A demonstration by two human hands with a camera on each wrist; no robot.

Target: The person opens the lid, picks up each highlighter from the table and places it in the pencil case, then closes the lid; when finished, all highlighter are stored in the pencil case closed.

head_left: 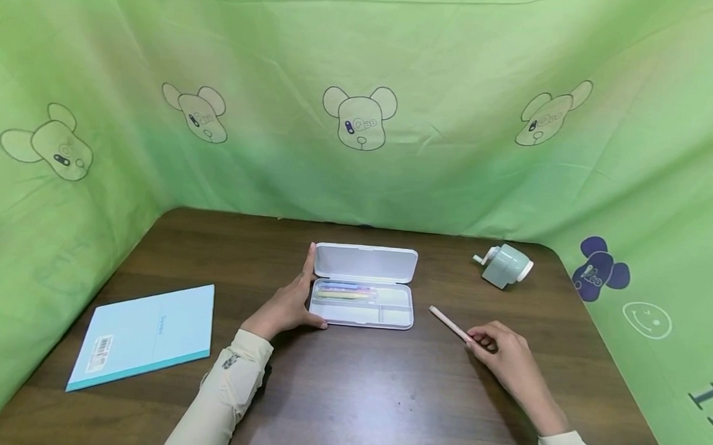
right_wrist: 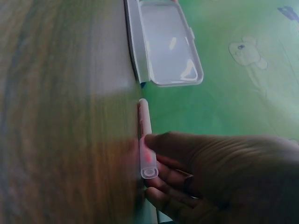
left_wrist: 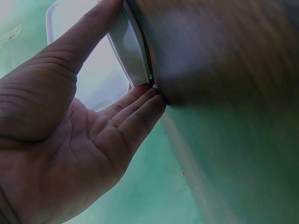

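Note:
A white plastic pencil case (head_left: 395,317) lies on the table with its hinged lid (head_left: 366,263) raised at the back. Several slim pens (head_left: 345,291) rest in its rear compartment. My left hand (head_left: 288,303) holds the case's left end, thumb at the front edge and the other fingers along the side toward the lid. To the right of the case, my right hand (head_left: 507,358) pinches a pale pink pen (head_left: 448,321) between thumb and fingers near one end. The right wrist view shows the pen's translucent round end (right_wrist: 149,172) just below the thumb.
A light blue notebook (head_left: 151,333) with a barcode label lies at the left of the table. At the back right stands a grey-green crank pencil sharpener (head_left: 505,265). Green printed cloth (head_left: 358,182) hangs round the back and sides of the brown table (head_left: 347,397).

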